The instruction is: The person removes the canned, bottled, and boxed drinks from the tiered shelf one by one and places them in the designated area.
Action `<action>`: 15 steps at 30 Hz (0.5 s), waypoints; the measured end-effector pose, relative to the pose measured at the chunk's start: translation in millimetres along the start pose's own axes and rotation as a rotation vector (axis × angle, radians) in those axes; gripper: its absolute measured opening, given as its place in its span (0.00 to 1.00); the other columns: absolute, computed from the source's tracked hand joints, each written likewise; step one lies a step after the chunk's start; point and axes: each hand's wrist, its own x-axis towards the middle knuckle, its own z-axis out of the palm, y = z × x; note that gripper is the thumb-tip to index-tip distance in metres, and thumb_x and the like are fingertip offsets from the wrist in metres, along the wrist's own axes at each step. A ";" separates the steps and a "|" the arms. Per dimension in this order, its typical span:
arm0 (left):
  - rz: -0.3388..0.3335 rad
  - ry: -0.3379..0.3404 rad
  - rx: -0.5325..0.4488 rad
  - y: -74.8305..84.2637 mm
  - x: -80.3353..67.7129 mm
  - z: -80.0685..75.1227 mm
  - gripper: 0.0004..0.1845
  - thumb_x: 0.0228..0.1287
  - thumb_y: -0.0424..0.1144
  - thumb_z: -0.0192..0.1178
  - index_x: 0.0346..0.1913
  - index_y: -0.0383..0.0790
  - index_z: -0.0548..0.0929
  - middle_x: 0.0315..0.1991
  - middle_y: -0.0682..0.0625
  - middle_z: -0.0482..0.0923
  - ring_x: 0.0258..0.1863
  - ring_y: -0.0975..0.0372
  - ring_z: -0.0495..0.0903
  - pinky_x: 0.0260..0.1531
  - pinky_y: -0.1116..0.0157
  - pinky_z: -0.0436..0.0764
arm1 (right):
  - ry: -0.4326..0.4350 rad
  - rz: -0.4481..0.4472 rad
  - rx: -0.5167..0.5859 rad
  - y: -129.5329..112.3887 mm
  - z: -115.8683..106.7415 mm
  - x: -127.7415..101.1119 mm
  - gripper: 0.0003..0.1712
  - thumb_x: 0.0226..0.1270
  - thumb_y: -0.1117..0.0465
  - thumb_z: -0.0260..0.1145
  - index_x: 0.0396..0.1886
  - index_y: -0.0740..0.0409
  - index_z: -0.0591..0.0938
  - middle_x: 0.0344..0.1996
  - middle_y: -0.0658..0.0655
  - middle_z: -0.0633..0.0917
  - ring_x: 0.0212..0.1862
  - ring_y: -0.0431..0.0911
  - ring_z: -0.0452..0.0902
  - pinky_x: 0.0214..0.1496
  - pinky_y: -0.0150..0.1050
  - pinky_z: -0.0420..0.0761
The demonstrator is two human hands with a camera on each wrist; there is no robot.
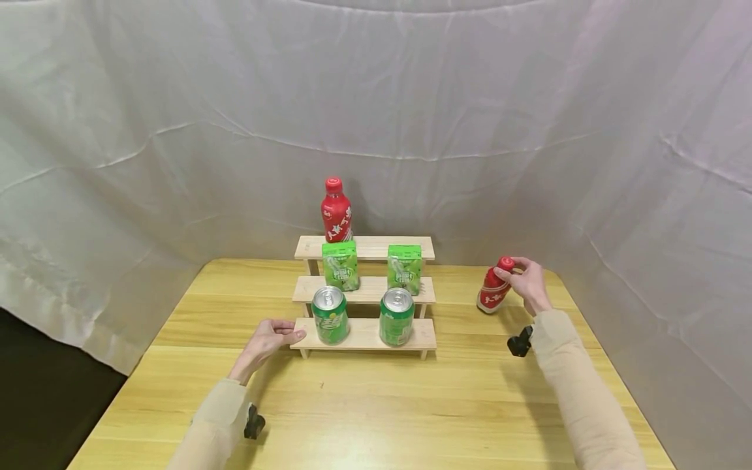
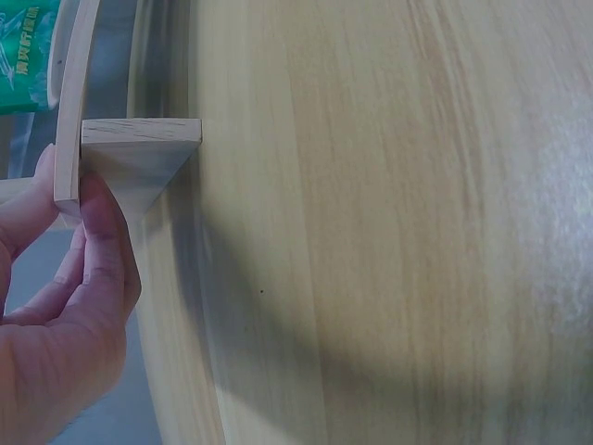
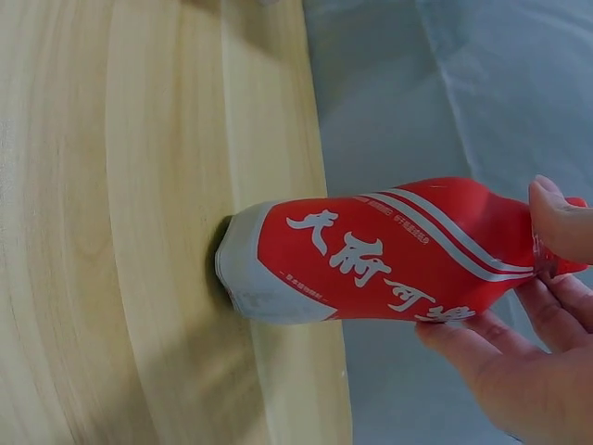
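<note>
Both hands are busy at once. Right hand (image 1: 530, 282) curls its fingers and thumb around the neck and cap of a red bottle (image 1: 493, 290), which leans tilted with its base on the table (image 1: 376, 405), well to the right of the wooden step shelf (image 1: 365, 334). Left hand (image 1: 267, 339) lies relaxed against the left end of the shelf's lowest step, fingertips touching the wood beside a green can (image 1: 329, 315); it holds nothing.

As far as the pictures show, the shelf is nearly filled: two green cans on the bottom step, the second can (image 1: 397, 316) to the right; two green cartons (image 1: 340, 264) on the middle step; one red bottle (image 1: 336, 211) at the top left. The top right spot looks open, so the tilted bottle seems to be the last piece not yet on the shelf.
</note>
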 end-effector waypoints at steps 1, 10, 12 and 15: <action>0.000 0.001 -0.001 -0.1 0.0 0.1 0.29 0.67 0.38 0.66 0.61 0.17 0.72 0.56 0.26 0.78 0.52 0.49 0.82 0.63 0.46 0.77 | -0.003 0.000 -0.003 0.7 0.1 0.2 0.34 0.73 0.60 0.64 0.72 0.72 0.64 0.70 0.74 0.69 0.69 0.64 0.69 0.71 0.54 0.73; 0.005 -0.001 -0.005 -0.8 -0.2 0.4 0.29 0.67 0.38 0.66 0.61 0.17 0.72 0.56 0.26 0.78 0.51 0.52 0.83 0.63 0.47 0.78 | -0.006 -0.005 -0.012 5.0 -0.1 1.5 0.35 0.74 0.59 0.63 0.72 0.72 0.64 0.70 0.75 0.69 0.68 0.64 0.69 0.70 0.54 0.74; 0.005 0.000 -0.005 -0.8 -0.3 0.3 0.29 0.67 0.38 0.66 0.61 0.17 0.72 0.56 0.26 0.78 0.51 0.52 0.83 0.63 0.47 0.78 | -0.008 -0.006 -0.007 5.2 0.0 1.5 0.35 0.74 0.59 0.63 0.72 0.72 0.63 0.70 0.74 0.69 0.69 0.64 0.69 0.71 0.55 0.73; 0.007 0.001 -0.007 -1.0 -0.2 0.2 0.29 0.67 0.38 0.66 0.61 0.17 0.71 0.57 0.26 0.78 0.52 0.51 0.83 0.63 0.47 0.78 | -0.017 -0.009 -0.004 5.1 -0.2 1.8 0.35 0.74 0.59 0.63 0.73 0.72 0.63 0.70 0.75 0.68 0.69 0.64 0.68 0.71 0.55 0.73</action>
